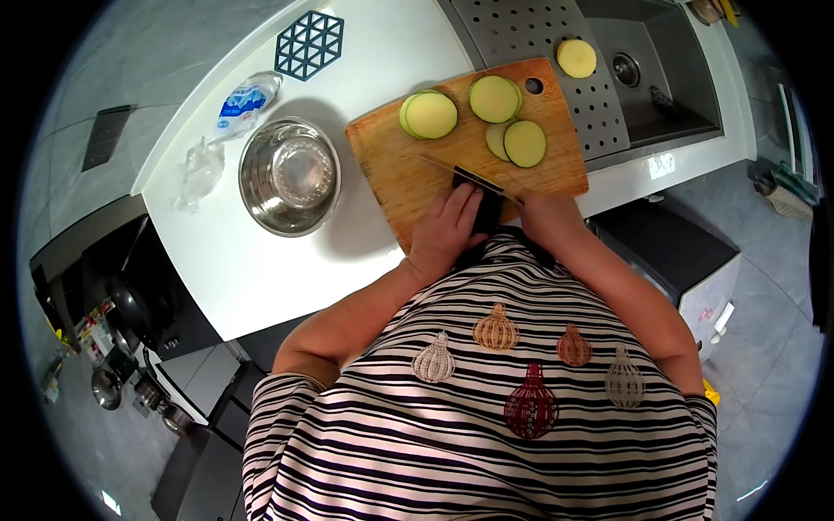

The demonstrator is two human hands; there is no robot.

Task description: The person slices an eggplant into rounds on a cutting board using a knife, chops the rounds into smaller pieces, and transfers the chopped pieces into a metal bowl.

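On the wooden cutting board (382, 165) lies a dark-skinned eggplant (489, 211), close to my body. My left hand (447, 230) presses its fingers on the eggplant, holding it against the board. A knife (465, 173) rests its blade at the eggplant's far end, pointing to the upper left. Its handle is hidden in my right hand (552, 219), which is closed around it. Beyond the blade lie pale green eggplant slices in overlapping groups: one stack (432, 115) at the left, another (495, 99) at the top, and a pair (526, 143) at the right.
A metal bowl (252, 178) stands left of the board, near a blue-and-white plastic bag (246, 104) and crumpled clear plastic (201, 174). A dark hexagonal trivet (309, 45) lies behind. The sink (669, 78) is at upper right; a pale round piece (576, 58) sits on its perforated drainboard (530, 30).
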